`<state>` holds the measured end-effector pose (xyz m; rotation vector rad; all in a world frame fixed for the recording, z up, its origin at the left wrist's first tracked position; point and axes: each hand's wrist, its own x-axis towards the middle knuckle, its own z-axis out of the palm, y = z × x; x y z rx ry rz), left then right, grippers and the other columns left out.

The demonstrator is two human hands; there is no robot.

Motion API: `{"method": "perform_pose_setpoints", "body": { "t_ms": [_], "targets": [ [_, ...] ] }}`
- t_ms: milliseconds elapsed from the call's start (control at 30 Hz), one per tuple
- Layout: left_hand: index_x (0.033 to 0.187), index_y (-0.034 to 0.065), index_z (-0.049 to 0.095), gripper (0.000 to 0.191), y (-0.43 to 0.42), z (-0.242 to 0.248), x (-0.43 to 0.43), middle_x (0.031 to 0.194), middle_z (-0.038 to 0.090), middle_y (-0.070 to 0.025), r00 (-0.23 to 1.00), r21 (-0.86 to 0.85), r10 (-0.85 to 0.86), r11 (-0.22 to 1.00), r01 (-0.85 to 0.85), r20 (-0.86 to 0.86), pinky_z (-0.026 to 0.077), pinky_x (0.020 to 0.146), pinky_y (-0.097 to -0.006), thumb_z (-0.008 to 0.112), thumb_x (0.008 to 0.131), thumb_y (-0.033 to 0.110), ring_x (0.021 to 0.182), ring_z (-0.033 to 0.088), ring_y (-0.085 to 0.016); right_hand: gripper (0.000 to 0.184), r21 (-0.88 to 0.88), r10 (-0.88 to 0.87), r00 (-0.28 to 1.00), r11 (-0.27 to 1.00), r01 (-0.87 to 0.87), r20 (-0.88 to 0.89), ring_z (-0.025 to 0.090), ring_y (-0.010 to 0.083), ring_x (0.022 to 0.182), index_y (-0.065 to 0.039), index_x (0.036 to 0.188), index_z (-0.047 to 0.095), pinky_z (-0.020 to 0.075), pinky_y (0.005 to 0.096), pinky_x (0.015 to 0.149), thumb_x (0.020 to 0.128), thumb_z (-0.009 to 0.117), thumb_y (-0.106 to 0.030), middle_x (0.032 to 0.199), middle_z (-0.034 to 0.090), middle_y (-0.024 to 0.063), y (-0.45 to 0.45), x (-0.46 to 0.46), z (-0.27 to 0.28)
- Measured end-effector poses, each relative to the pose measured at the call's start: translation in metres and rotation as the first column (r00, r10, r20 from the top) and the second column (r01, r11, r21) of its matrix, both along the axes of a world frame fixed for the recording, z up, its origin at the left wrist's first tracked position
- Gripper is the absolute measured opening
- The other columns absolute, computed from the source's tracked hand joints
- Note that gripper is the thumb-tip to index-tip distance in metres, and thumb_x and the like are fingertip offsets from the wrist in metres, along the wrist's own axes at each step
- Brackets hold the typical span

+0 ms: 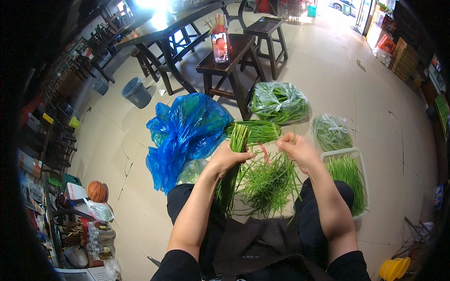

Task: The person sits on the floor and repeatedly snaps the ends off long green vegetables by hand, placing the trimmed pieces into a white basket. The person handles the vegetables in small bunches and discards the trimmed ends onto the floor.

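My left hand (228, 156) is closed around a bundle of garlic chives (240, 137), its cut ends pointing up and its leaves hanging down past my knee. To the right, my right hand (295, 149) pinches a few thin green strands (294, 170) that trail downward. Below and between my hands lies a loose heap of chive leaves (265, 186) on the floor. Behind it rests a flat pile of chives (258, 130). A red strip (264, 154) shows near the heap. At my right knee, a white plastic basket (364, 175) holds upright-looking chives (344, 181).
A blue plastic bag (190, 123) spreads at the left. Clear bags of green vegetables (279, 102) and of green beans or similar (331, 132) sit ahead. A wooden stool (228, 56) carries a phone (220, 48). A grey bucket (137, 93) and a basketball (97, 191) stand farther left.
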<state>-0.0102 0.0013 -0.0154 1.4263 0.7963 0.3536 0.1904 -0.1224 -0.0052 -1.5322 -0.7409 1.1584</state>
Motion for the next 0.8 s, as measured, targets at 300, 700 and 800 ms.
{"method": "perform_pose_setpoints", "body": {
  "t_ms": [300,700,800],
  "targets": [
    [0.084,0.0052,0.06,0.025,-0.022,0.017,0.018,0.073,0.057,0.0004,0.978,-0.06,0.116,0.992,-0.107,0.174,0.041,0.059,-0.024,0.079,0.072,0.017,0.064,0.051,-0.009,0.016,0.082,0.301,0.897,0.953,-0.29,-0.323,0.035,0.0024,0.05,-0.004,0.09,0.055,0.0276,0.0204,0.045,0.087,0.064,-0.017,0.078,0.059,0.0015,0.003,-0.024,-0.012],
    [0.082,0.0035,0.06,0.02,-0.01,0.017,0.012,0.072,0.057,0.0002,0.974,0.05,0.104,0.992,-0.117,0.203,0.041,0.059,-0.0242,0.077,0.075,0.011,0.064,0.051,-0.009,0.015,0.158,0.343,0.693,0.935,-0.318,-0.635,0.032,-0.0013,0.047,-0.005,0.1,0.055,0.038,0.0176,0.053,0.092,0.057,-0.017,0.082,0.056,0.0002,-0.002,-0.018,-0.005],
    [0.083,0.0029,0.058,0.019,-0.002,0.013,0.009,0.072,0.058,-0.0003,0.973,0.284,0.171,0.936,-0.209,0.154,0.043,0.057,-0.0249,0.075,0.076,0.008,0.063,0.052,-0.009,0.014,0.173,0.338,0.674,0.938,-0.301,-0.657,0.032,0.0004,0.049,-0.003,0.098,0.056,0.0267,0.016,0.046,0.092,0.055,-0.016,0.08,0.057,0.0005,-0.005,-0.017,-0.003]
  ]
}}
